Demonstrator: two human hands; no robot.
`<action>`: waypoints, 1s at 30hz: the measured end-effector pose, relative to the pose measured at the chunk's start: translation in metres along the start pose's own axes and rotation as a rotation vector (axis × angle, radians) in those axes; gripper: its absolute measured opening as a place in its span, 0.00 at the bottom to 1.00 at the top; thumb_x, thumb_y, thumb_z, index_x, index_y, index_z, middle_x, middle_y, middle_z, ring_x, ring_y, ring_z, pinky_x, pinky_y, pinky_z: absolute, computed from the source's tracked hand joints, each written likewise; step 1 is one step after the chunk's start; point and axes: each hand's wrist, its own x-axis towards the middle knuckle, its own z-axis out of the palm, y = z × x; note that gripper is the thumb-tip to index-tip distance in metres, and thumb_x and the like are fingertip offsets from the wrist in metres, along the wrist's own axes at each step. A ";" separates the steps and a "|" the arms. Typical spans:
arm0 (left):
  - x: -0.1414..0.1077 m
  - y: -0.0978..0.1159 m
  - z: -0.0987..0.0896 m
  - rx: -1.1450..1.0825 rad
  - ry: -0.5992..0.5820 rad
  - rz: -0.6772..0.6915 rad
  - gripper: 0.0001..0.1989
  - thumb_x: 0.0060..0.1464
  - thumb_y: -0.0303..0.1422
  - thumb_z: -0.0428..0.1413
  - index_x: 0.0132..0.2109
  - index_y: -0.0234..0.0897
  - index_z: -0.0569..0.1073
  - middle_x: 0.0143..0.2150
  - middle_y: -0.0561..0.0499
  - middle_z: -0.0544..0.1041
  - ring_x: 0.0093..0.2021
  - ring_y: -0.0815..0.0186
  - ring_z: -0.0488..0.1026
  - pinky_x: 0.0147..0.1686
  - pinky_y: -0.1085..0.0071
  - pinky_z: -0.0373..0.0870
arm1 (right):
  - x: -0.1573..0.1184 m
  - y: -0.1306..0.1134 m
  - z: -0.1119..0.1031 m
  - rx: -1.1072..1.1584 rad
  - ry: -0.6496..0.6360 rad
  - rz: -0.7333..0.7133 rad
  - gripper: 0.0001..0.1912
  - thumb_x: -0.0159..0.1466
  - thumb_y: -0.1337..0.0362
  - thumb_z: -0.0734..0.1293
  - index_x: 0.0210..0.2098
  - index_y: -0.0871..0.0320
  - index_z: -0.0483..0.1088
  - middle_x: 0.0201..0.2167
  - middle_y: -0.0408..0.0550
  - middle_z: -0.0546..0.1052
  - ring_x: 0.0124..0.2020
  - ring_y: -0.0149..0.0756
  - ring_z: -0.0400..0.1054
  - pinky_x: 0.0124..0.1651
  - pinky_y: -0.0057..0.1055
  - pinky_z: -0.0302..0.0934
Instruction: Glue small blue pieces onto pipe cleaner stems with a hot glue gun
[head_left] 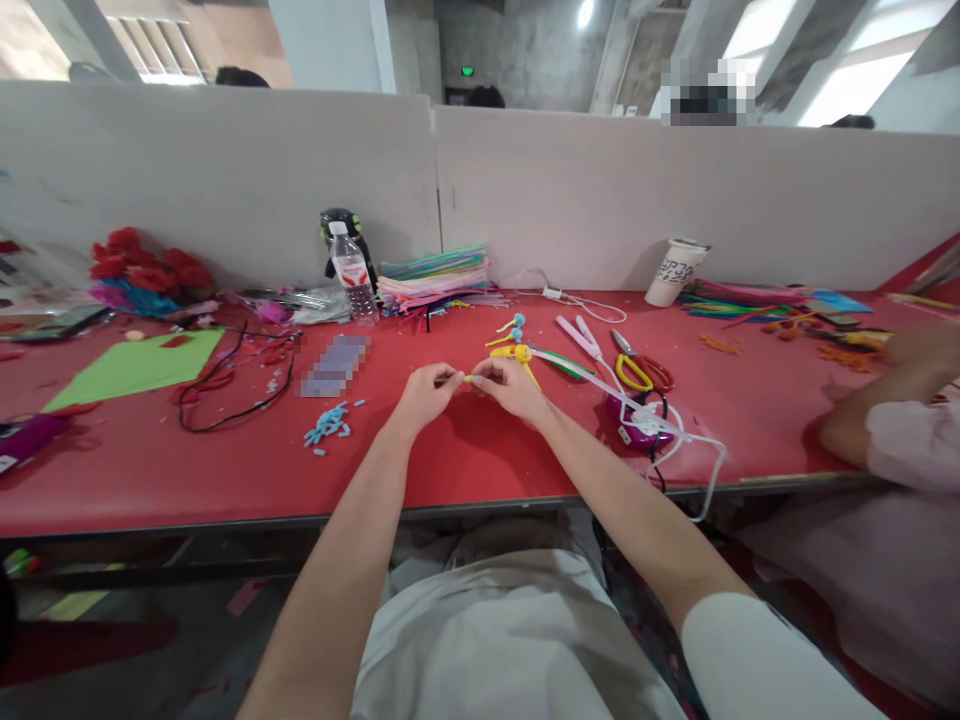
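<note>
Fingertips pinched, my left hand (426,394) and my right hand (514,386) hold a short yellow-green pipe cleaner (469,378) between them, a little above the red table. Most of it is hidden by the fingers. Just beyond my right hand lies a yellow hot glue gun (513,353). Small blue and yellow pipe cleaner pieces (516,328) lie behind it. Left of my left hand is a loose heap of short blue pieces (328,425).
Bundled pipe cleaners (435,275) and a water bottle (352,275) stand by the partition (300,180). To the right are a pink straightener (581,338), scissors (636,372), a purple device (637,425) with cords, and a cup (675,272). Another person's arm (877,390) rests at far right.
</note>
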 end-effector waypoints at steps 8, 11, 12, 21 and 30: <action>-0.001 0.000 0.000 0.026 0.001 0.002 0.16 0.57 0.40 0.51 0.31 0.32 0.74 0.25 0.52 0.72 0.26 0.70 0.65 0.28 0.73 0.58 | 0.000 0.004 0.002 0.085 0.020 0.054 0.16 0.57 0.51 0.70 0.36 0.57 0.71 0.28 0.46 0.76 0.29 0.34 0.71 0.36 0.33 0.69; 0.000 -0.001 0.000 -0.007 -0.010 0.002 0.16 0.56 0.41 0.52 0.31 0.33 0.73 0.22 0.52 0.71 0.24 0.70 0.65 0.27 0.74 0.59 | 0.000 0.006 0.002 0.109 -0.002 0.062 0.16 0.57 0.51 0.70 0.34 0.58 0.71 0.25 0.45 0.75 0.26 0.33 0.70 0.34 0.33 0.68; 0.000 -0.001 -0.001 -0.037 -0.015 -0.006 0.16 0.56 0.41 0.52 0.31 0.33 0.73 0.22 0.53 0.70 0.24 0.70 0.65 0.26 0.74 0.59 | 0.000 0.006 0.002 0.127 0.000 0.059 0.16 0.57 0.51 0.70 0.34 0.58 0.71 0.25 0.45 0.75 0.26 0.32 0.70 0.34 0.33 0.67; 0.002 -0.003 -0.004 -0.421 -0.109 -0.104 0.20 0.54 0.48 0.54 0.30 0.33 0.72 0.20 0.52 0.71 0.21 0.71 0.67 0.25 0.74 0.62 | -0.001 -0.002 -0.002 0.368 -0.087 0.153 0.16 0.55 0.54 0.72 0.34 0.60 0.71 0.26 0.44 0.76 0.26 0.27 0.68 0.33 0.27 0.64; 0.003 -0.001 -0.004 -0.389 0.038 -0.142 0.21 0.49 0.49 0.59 0.29 0.33 0.72 0.20 0.54 0.68 0.20 0.74 0.63 0.23 0.76 0.60 | -0.003 -0.004 -0.001 0.340 -0.090 0.172 0.16 0.54 0.53 0.73 0.33 0.59 0.71 0.25 0.44 0.75 0.25 0.27 0.67 0.31 0.27 0.62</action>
